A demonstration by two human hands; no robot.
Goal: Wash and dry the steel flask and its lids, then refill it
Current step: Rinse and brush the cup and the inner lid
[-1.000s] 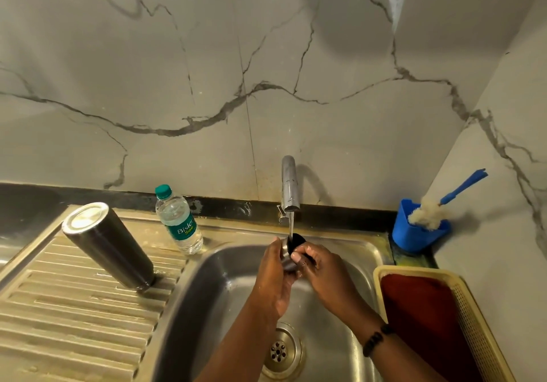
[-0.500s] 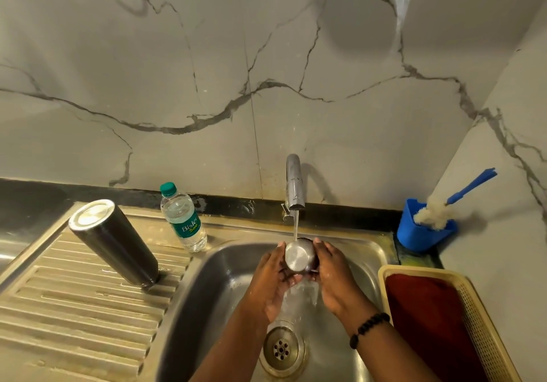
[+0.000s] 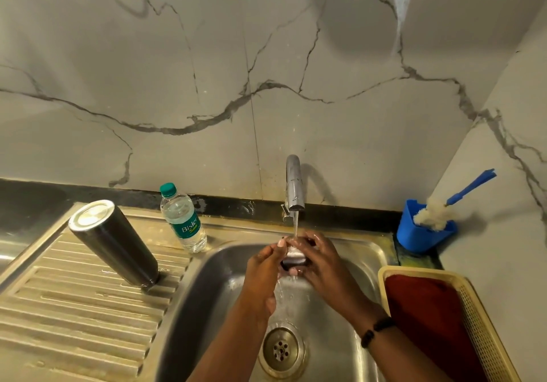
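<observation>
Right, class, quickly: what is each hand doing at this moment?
Left hand: fingers curled round the steel lid, holding it under the tap's stream.
Right hand: also gripping the lid.

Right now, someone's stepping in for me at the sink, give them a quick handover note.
Left hand and right hand together grip a steel lid under the running tap, over the sink.
Steel flask stands upside down on the drainboard, beside the water bottle.
Done: flask looks washed and draining.
Left: finish rinsing this lid, wash any other lid, dry everything, refill.
</observation>
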